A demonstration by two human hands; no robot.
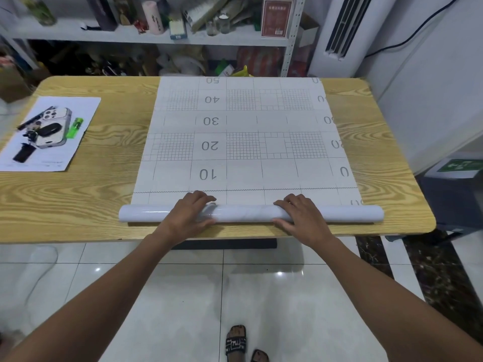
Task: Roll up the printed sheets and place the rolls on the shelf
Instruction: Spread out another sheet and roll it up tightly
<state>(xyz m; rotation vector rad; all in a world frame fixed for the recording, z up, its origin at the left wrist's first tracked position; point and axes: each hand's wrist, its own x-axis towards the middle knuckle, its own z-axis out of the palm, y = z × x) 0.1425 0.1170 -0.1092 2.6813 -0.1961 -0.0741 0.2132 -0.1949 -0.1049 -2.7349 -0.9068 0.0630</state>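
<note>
A large printed sheet (243,131) with grid squares and upside-down numbers 10 to 50 lies flat on the wooden table (104,194). Its near end is wound into a glossy white roll (245,213) lying along the table's front edge. My left hand (192,211) wraps over the roll left of its middle, fingers curled on top. My right hand (300,214) grips it right of the middle. Beyond the table stands the white metal shelf (146,37).
On the table's left lies a white paper (78,105) holding a phone (53,128), a green lighter (74,128) and dark small items. The shelf is crowded with boxes, jars and bags. A white air conditioner (339,32) stands at the right. Tiled floor and my sandalled feet are below.
</note>
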